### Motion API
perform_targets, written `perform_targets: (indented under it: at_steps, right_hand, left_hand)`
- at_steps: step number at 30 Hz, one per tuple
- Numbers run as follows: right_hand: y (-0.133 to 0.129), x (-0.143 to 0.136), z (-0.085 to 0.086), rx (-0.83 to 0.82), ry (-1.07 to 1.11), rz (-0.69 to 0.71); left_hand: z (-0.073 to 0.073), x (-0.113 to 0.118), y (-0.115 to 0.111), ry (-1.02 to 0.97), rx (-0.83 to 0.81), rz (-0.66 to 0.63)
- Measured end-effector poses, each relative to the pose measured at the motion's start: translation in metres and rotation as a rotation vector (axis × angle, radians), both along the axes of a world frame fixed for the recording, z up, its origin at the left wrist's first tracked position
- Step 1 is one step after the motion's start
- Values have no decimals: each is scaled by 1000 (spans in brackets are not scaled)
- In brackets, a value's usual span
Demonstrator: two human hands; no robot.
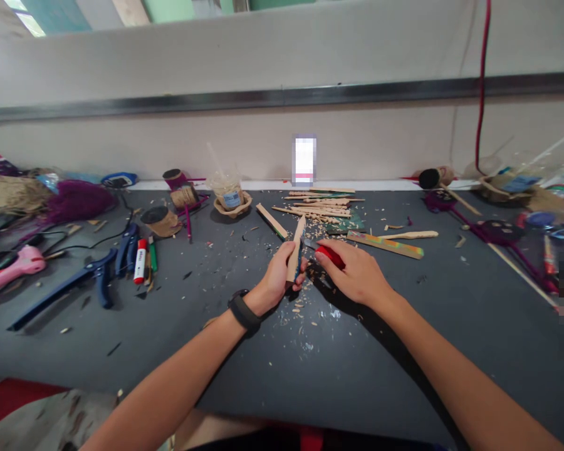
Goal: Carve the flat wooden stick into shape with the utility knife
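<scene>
My left hand (278, 272) is closed around a wooden stick (297, 250), pale on top with blue on one side and tapering to a point at the far end. In my right hand (360, 272) is a carving knife with a red handle (329, 255). Its short blade (309, 243) lies close beside the stick; whether it touches cannot be made out. Wood shavings (298, 307) are scattered on the dark grey table below both hands. Beyond them lies a pile of carved wooden sticks (329, 203), with a squared wooden strip (271, 221) to its left.
Left are blue pliers (104, 275), a red-and-white marker (140, 262), a pink glue gun (16, 269) and a plastic cup (228, 191) in a cardboard holder. A painted strip (385, 245) lies right. A wall (380, 138) closes off the back; a red cable (482, 81) hangs there.
</scene>
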State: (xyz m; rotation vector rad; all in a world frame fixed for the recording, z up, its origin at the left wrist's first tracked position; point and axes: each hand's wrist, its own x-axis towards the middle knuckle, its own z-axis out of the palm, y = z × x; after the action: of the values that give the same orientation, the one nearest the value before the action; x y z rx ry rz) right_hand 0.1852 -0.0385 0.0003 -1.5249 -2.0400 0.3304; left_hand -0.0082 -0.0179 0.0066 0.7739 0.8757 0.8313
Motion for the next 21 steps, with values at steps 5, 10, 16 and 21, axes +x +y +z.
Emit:
perform_targets:
  at_steps: [5,10,16,21]
  right_hand:
    - [2,2,-1,17,3,26]
    - [2,2,0,9,39,85]
    - [0,3,4,-48,0,105]
    - [2,6,4,-40,0,136]
  left_hand:
    - [-1,0,-1,-43,36,-32]
    - [-2,-3,0,-30,76,-76]
    - [-4,-2,-4,127,147,-88]
    - [-4,-1,-5,150,193,-114]
